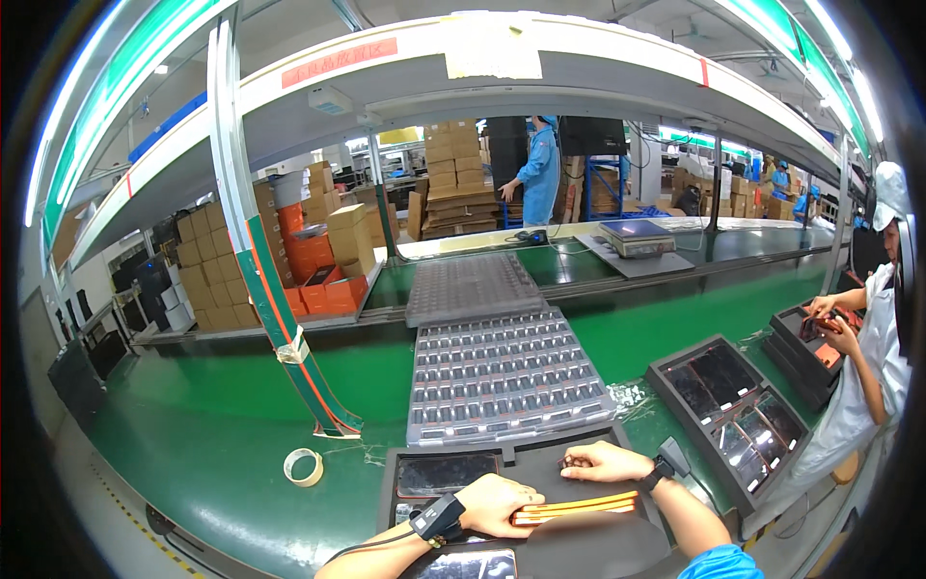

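Left forearm slanting up from bottom edge, left of centre; left hand (494,504) resting palm down, fingers gripping left end of thin, orange-edged flat pieces (590,507). Pieces lying crosswise over black foam tray (532,467), bottom centre of frame. Right forearm angling up-left from lower right; right hand (610,463) curling fingers inward at small dark object (567,462), cannot tell if gripping it. Clear plastic compartment tray (453,434) sitting just beyond, on green bench (241,415).

Bright tubes (869,106) light the scene from above; screens (735,449) glare; blur smears the near tray (600,550); the shelf (617,58) bends toward black corners.
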Tool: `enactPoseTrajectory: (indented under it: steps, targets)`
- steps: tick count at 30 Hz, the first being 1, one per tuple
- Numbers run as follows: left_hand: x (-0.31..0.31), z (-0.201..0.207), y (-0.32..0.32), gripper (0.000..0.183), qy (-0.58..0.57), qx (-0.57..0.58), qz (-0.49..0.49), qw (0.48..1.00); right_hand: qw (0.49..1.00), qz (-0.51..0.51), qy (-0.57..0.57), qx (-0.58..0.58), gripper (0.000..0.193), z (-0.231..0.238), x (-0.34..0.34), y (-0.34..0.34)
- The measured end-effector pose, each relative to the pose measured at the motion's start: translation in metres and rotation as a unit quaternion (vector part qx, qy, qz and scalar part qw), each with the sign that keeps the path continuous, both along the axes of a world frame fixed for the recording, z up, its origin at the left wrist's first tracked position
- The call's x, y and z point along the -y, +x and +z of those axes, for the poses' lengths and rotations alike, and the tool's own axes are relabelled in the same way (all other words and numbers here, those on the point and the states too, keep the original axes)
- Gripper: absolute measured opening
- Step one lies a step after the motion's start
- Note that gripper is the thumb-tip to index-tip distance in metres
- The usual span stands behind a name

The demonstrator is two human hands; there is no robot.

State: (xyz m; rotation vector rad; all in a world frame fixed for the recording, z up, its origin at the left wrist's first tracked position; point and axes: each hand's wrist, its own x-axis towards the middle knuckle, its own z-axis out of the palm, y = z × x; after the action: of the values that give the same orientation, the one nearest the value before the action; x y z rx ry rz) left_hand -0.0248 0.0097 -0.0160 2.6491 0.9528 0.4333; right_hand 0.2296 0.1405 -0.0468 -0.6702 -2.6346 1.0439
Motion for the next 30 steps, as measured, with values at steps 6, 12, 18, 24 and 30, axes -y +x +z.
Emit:
enactPoseTrajectory:
  steps: [6,12,18,24,30]
  targets:
    - [0.007,0.008,0.004,0.043,0.009,-0.08,0.056,0.995,0.994,-0.013,0.106,0.03,0.037,0.003,0.007,-0.009]
    - [0.006,-0.001,0.0,0.048,0.038,-0.062,0.03,0.997,0.994,-0.027,0.1,-0.027,0.023,0.001,0.013,-0.006]
    - [0.002,-0.013,-0.008,0.056,0.025,-0.029,0.013,0.999,0.996,-0.022,0.087,0.004,0.035,0.016,0.017,-0.003]
    - [-0.001,-0.015,-0.006,0.058,0.033,0.001,0.009,0.999,0.984,-0.094,-0.11,-0.105,0.021,0.018,0.017,0.008]
    - [-0.003,-0.017,-0.005,0.048,0.03,0.021,0.028,0.999,0.929,-0.061,-0.314,-0.186,0.016,0.033,0.02,0.016]
